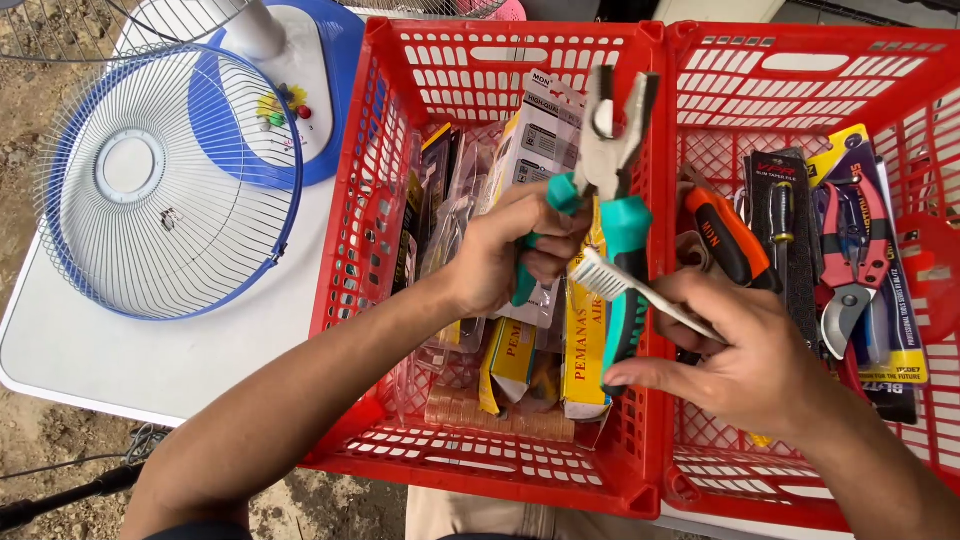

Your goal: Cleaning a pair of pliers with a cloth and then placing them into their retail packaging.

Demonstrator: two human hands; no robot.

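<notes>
My left hand grips one teal handle of a pair of pliers, held jaws-up and open above the left red crate. My right hand holds a white toothbrush by its handle. Its bristled head rests against the other teal pliers handle. Both hands hover over the divide between the two crates.
The left crate holds packaged goods in yellow and white boxes. The right red crate holds an orange-handled tool, a packaged file and red pruning shears. A blue fan grille and fan base lie on the white table.
</notes>
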